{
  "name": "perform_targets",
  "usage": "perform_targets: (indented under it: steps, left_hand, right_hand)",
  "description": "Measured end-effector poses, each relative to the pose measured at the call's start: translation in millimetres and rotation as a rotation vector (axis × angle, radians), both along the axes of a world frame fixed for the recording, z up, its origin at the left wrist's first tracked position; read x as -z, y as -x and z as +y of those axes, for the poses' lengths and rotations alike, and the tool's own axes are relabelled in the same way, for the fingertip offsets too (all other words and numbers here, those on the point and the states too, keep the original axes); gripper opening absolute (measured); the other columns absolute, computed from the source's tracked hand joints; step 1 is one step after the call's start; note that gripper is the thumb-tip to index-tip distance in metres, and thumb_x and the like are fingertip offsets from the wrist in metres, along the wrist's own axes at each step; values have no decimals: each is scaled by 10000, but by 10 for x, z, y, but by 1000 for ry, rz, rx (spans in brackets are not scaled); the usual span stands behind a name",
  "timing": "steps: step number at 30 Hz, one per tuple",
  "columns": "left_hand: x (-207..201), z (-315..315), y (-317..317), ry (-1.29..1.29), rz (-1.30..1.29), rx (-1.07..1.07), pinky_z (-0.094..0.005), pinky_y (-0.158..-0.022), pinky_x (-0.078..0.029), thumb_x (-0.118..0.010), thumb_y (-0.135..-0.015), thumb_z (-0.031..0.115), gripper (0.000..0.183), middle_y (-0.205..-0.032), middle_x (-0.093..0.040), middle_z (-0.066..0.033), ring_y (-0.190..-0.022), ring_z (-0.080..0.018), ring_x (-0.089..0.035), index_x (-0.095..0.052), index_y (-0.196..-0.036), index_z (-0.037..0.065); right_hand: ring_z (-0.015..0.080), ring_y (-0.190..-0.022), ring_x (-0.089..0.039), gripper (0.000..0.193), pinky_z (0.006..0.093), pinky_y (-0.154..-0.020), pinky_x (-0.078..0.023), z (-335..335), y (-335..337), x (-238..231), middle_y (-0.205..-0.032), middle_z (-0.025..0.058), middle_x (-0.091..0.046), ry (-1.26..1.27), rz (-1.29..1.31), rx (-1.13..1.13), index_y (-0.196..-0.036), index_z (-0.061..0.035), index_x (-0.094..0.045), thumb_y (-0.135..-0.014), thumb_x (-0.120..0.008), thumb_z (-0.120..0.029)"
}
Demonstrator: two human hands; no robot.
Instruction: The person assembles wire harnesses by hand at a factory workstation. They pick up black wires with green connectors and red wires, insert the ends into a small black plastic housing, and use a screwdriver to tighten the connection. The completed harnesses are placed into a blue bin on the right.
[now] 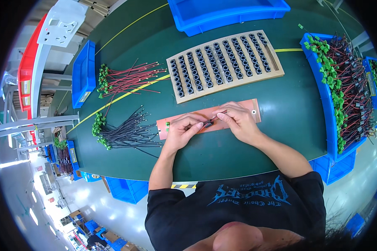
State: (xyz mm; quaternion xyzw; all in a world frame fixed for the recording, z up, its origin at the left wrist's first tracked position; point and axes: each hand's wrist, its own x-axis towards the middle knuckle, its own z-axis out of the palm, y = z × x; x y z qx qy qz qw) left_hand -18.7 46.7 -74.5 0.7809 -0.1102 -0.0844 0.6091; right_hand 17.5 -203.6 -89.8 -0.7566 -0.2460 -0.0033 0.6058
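Observation:
Over a copper-coloured board [250,105] on the table, my two hands work close together. My left hand [182,129] is closed, its thumb and fingers pinching a small black ring-shaped core [208,124]. Thin wires [217,117] run from the core to my right hand [238,121], which pinches them between thumb and fingertips. Part of the core and wires is hidden by my fingers. A small green connector [168,124] shows on the board beside my left hand. Black wires with green connectors [127,130] lie spread to the left, their loose ends near that hand.
Beyond my hands, a wooden tray [178,99] holds rows of black cores. Red wires with green connectors [132,78] lie at the far left, near a blue bin [83,75]. A blue bin [318,79] full of wired parts stands at right; another blue bin [234,19] is at the back.

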Motion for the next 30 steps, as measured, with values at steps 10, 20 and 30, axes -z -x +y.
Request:
perform_targets:
  steps: [10, 20, 30]
  left_hand:
    - [-76, -134, -79, -119, -240, 102, -343, -800, -556, -763, -829, -18, 178, -1072, -721, -140, -984, -250, -702, -600, -761, -9]
    - [-132, -144, -166, 35, -251, 186, -340, -807, -569, -783, -823, -15, 235, -1119, -706, -179, -984, -257, -695, -557, -761, -1]
    - [233, -221, -46, 270, -50, -323, -288, -818, -606, -752, -867, -98, 157, -1112, -715, -158, -957, -212, -733, -637, -924, -8]
  right_hand:
    - [268, -1052, -696, 147, 376, -921, -545, -60, -24, -31, -1023, 125, -759, 68, -3, 5, -1061, -4, -764, -979, -668, -79]
    - [258, -1029, -655, 141, 377, -894, -533, -142, -4, -95, -1066, 92, -691, 9, 0, -17, -1058, -26, -774, -965, -683, -81]
    - [227, -975, -660, 148, 330, -828, -539, -109, 1, -30, -1048, 93, -708, 40, -66, 16, -1054, 0, -774, -979, -678, -84]
